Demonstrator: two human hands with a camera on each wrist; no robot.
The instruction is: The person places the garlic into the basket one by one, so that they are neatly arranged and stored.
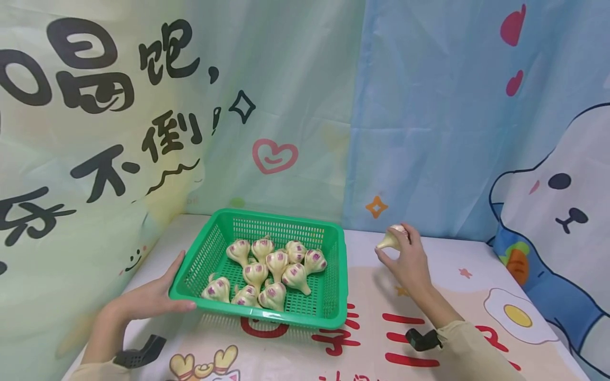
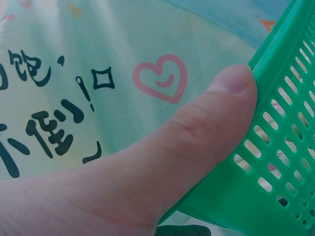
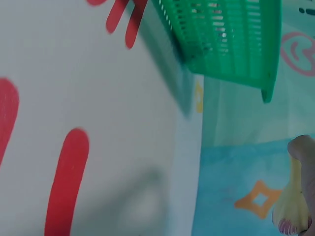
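A green plastic basket (image 1: pixel 305 315) with slotted walls stands on the table, holding several garlic bulbs (image 1: pixel 277 263) with purple-streaked skins. At its near left corner my left hand (image 1: pixel 150 293) holds it, fingers along the left side and thumb at the front. In the left wrist view the thumb (image 2: pixel 197 123) lies against the basket wall (image 2: pixel 216 196). Right of the basket, above the table, my right hand (image 1: pixel 411 262) pinches one garlic bulb (image 1: pixel 391 241) between thumb and fingers, its stem pointing left. The right wrist view shows this bulb (image 3: pixel 291 209) at the lower right edge.
The table (image 1: pixel 364 254) has a cover printed with red strokes and a fried egg (image 1: pixel 517 316). Behind it hangs a printed curtain (image 1: pixel 305 106), with another cartoon-printed sheet (image 1: pixel 548 211) at the right. Dark camera mounts (image 1: pixel 143 353) sit at both wrists.
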